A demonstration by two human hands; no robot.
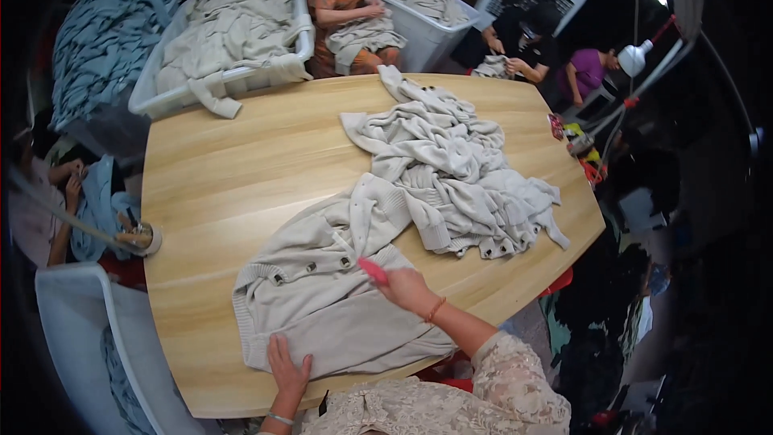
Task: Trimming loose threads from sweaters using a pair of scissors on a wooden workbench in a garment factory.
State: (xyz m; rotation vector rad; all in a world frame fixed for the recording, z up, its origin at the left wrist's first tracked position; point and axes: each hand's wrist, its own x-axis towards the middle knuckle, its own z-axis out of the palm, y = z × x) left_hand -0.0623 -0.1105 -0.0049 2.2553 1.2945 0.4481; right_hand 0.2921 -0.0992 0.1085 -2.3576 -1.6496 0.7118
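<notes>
A light beige knit cardigan (342, 326) lies spread on the wooden table in front of me, with dark buttons down its front band and ribbed edges. My left hand (287, 366) rests flat on its lower left part, beside the ribbed hem, fingers apart. Closed around a small pink tool (372, 269), my right hand (408, 292) is over the cardigan's upper right part; the tool points toward the button band. Its working end is too small to make out. A rumpled heap of similar cardigans (455, 157) touches the far right side of this one.
The wooden table (217, 177) curves toward its rim. A white bin (302, 16) full of beige knitwear stands at its far left edge, blue knitwear (113, 40) beyond. A round holder (151, 239) sits at the left edge, above a white tub (72, 290). Several people work around.
</notes>
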